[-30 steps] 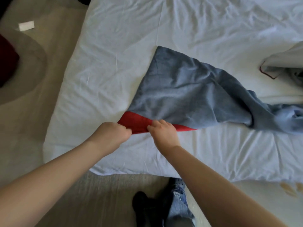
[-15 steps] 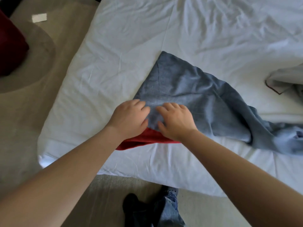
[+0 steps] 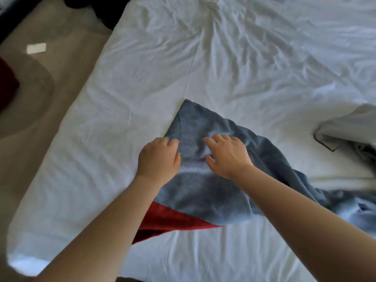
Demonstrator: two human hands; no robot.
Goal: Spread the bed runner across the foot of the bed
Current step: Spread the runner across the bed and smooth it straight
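1. Nearest, by the foot edge of the bed (image 3: 183, 253), the red underside (image 3: 168, 220) of the runner (image 3: 203, 196) is seen turned out from beneath its blue-grey face, partly covered by the left forearm.
2. The runner is laid unspread on the white sheet (image 3: 122, 139). Its left end is wide and comes to a corner on the far side, and the rest trails crumpled toward the right edge of the view.
3. The left hand (image 3: 158, 159) is set on the runner's left edge. Its fingers (image 3: 173, 143) are bent down onto the cloth with the tips hidden, so it cannot be told whether cloth is pinched.
4. The right hand (image 3: 227, 155) is laid just beside it on the runner, with the fingers (image 3: 215, 138) spread and nearly straight and nothing gripped.
5. Farther right, a pale cloth (image 3: 350, 127) with dark edging is seen on the bed, apart from the runner.
6. On the floor (image 3: 61, 64) at the left, a dark red thing (image 3: 7, 86) is cut off by the frame edge, and a white slip (image 3: 36, 48) is seen beyond it.
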